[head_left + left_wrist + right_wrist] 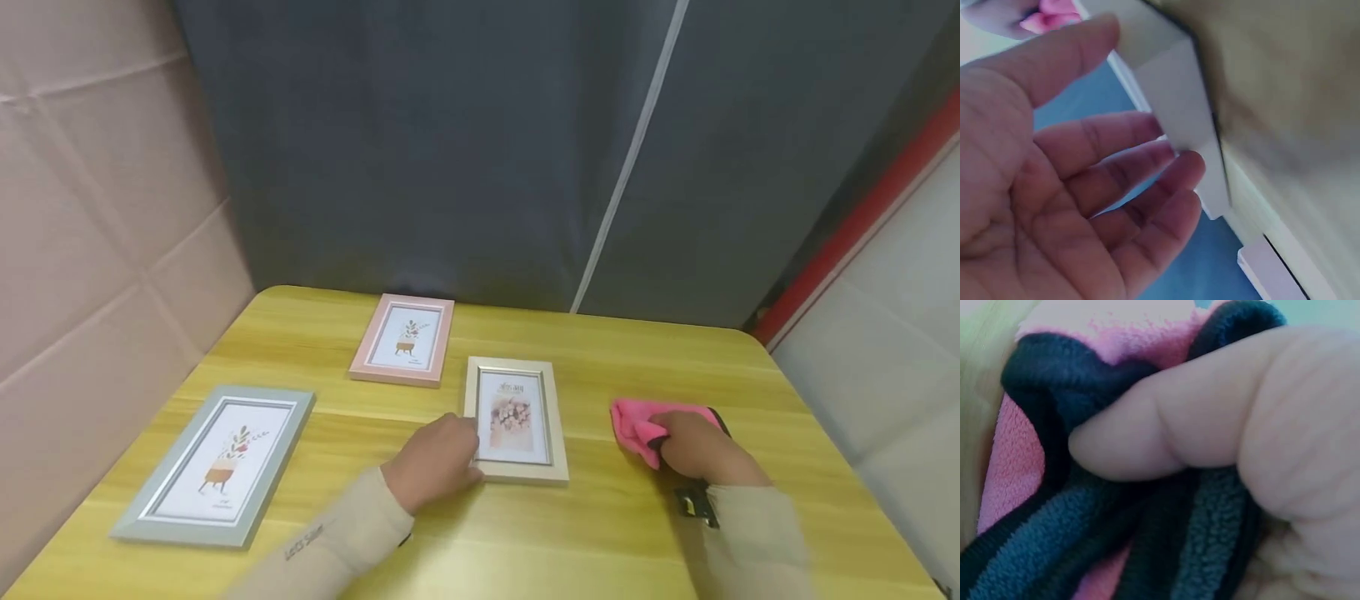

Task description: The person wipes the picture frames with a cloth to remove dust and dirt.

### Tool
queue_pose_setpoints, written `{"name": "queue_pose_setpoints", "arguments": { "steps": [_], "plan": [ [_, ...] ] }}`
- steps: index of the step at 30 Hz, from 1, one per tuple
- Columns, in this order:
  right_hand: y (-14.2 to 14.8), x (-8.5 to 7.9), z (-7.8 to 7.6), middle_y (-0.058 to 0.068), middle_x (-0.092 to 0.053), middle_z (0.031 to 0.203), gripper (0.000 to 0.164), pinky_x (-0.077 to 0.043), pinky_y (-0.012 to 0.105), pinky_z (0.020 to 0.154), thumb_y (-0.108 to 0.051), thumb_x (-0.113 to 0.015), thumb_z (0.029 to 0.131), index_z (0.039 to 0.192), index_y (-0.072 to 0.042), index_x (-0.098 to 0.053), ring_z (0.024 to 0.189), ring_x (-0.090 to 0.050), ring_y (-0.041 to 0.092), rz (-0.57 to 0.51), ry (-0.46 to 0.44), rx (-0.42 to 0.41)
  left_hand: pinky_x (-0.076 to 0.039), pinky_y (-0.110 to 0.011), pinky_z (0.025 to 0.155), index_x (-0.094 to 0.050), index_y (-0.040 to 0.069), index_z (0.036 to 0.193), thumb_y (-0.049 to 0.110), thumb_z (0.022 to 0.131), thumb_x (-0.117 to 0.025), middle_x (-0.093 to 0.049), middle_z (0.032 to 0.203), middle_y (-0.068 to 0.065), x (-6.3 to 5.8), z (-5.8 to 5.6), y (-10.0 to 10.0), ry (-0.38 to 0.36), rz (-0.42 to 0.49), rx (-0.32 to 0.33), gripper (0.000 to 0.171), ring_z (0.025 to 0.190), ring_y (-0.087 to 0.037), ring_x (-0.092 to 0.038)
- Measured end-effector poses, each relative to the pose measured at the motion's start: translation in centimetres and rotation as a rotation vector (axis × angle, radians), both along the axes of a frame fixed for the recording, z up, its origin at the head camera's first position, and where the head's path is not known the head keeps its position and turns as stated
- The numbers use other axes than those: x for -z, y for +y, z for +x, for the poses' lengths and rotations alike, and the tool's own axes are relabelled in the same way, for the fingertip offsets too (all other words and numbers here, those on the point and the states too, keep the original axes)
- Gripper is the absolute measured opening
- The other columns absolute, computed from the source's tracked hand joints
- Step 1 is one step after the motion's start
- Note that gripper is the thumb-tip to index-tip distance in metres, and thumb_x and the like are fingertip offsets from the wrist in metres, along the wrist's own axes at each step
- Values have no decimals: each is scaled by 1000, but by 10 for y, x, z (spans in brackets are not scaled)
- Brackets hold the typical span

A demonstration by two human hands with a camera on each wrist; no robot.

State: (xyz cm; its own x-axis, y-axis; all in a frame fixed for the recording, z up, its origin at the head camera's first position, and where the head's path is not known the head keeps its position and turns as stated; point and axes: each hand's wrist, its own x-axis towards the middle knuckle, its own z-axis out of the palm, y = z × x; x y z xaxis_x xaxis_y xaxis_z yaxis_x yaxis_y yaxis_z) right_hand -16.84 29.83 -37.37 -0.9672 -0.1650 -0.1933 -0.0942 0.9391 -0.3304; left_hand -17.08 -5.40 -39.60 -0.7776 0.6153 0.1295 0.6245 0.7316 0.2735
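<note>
A cream photo frame [558, 446] with a flower print lies face up in the middle of the table. My left hand [435, 462] touches its left side and near-left corner. In the left wrist view the thumb [1079, 53] rests at the corner of the frame's edge [1179, 94], and the loosely bent fingers [1110, 134] touch its side. To the right, my right hand [693, 446] grips a folded pink cloth [633, 421] with dark trim. The right wrist view shows the thumb [1141, 425] pressing into the cloth's dark folds [1066, 362]; the other fingers are mostly hidden.
A pink photo frame [360, 368] lies near the table's back edge. At the left lies a larger grey-green photo frame [187, 533]. The yellow wooden table [600, 542] meets a dark curtain [420, 150] behind.
</note>
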Motion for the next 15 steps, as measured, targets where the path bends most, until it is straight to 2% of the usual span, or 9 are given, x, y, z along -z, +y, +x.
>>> {"name": "queue_pose_setpoints", "arguments": {
  "steps": [4,9,12,15],
  "plan": [
    [-1,-1,0,1,-51,66,22,-40,32,63,3,-50,84,75,-15,-58,63,-49,17,-13,-13,17,-50,-27,56,-65,4,74,14,78,-82,-59,69,-2,-1,-37,18,-98,34,-53,20,59,-13,-51],
    [-4,-2,-1,1,-53,67,21,-41,34,66,3,-51,82,76,-15,-60,67,-50,18,6,-4,7,-54,-33,68,-66,2,80,12,85,-77,-62,75,-5,0,-79,37,-107,34,-107,15,67,-17,-57],
    [-5,-4,-2,1,-53,68,20,-41,36,68,2,-52,82,77,-15,-60,69,-51,19,29,-3,3,-56,-35,77,-68,0,88,12,88,-74,-66,84,-8,2,-94,46,-99,42,-130,13,77,-21,-63],
    [-5,-5,-1,2,-53,69,19,-41,37,69,3,-54,82,78,-15,-61,71,-51,20,41,-7,7,-56,-37,80,-70,1,91,16,90,-72,-68,93,-10,3,-102,49,-64,11,-150,15,84,-24,-65]
  ]
}}
